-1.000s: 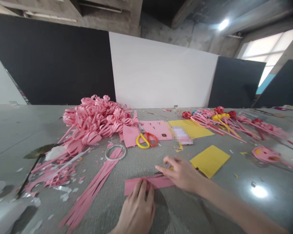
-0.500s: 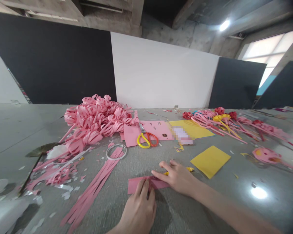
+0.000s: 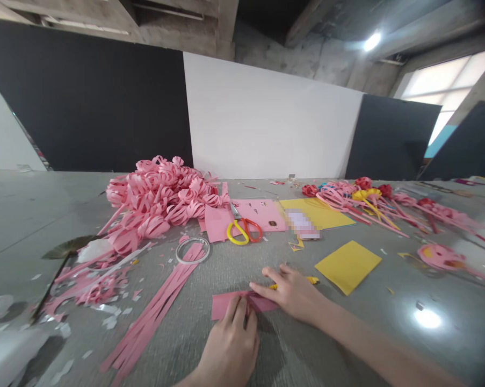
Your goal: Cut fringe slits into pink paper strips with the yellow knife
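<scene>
A narrow piece of pink paper lies on the grey surface in front of me. My left hand is closed at its near edge, bent fingers pressed together on the paper, with the fingertips partly hidden. On the paper's right end rests my right hand, its fingers spread and the index finger stretched along the top edge. A thin yellow stick-like tool passes beneath that hand; its middle is covered, and I cannot tell its kind. Beyond the hands lie scissors with one yellow and one red handle.
Left are a tape roll on pink strips, a heap of pink paper loops, a hand fan and scraps. Right are a yellow sheet, a pixelated object and paper flowers. Upright panels stand behind.
My left fingers have shifted very slightly on the pink paper. The right hand and the other things look almost unchanged.
</scene>
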`<action>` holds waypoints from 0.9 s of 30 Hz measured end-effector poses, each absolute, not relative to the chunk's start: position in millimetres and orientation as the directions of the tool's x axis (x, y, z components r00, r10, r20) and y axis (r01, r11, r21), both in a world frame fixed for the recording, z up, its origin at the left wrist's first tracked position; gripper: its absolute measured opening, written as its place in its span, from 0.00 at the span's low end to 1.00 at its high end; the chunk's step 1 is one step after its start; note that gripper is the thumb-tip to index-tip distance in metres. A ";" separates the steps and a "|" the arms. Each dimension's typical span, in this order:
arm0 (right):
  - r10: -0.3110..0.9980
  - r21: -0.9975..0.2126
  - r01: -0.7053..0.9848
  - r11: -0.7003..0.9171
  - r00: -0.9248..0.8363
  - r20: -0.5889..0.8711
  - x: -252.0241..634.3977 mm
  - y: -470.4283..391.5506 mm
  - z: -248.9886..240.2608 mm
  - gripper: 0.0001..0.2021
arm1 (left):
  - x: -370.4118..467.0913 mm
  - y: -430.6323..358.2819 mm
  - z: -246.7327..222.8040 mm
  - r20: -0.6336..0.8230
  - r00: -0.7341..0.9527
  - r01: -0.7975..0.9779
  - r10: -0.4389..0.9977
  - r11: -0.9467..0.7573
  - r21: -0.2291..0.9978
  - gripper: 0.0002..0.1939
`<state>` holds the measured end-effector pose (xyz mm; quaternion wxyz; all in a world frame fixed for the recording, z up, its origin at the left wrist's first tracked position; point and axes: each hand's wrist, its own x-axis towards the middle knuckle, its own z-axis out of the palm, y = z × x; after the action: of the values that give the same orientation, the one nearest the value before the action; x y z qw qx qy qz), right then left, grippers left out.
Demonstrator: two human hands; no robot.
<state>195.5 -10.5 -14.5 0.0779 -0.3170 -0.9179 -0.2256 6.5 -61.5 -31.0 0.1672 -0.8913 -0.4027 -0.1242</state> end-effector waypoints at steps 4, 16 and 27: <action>0.574 0.329 0.628 0.705 -0.778 0.254 195.6 -9.8 -12.1 0.19 | 5.8 -62.2 -29.1 0.346 0.649 0.756 0.678 -0.627 -0.189 0.16; 0.610 0.276 0.650 0.709 -0.760 0.223 198.1 -9.3 -5.1 0.16 | 5.2 -61.1 -28.3 0.342 0.643 0.758 0.685 -0.633 -0.156 0.16; 0.587 0.246 0.633 0.734 -0.774 0.238 204.6 -5.5 -5.5 0.16 | 3.6 -62.7 -31.2 0.342 0.625 0.772 0.701 -0.619 -0.142 0.16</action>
<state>204.6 -5.5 -5.5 0.0723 -0.3287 -0.9283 -0.1582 3.6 -62.7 -31.2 0.1391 -0.8907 -0.4137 -0.1273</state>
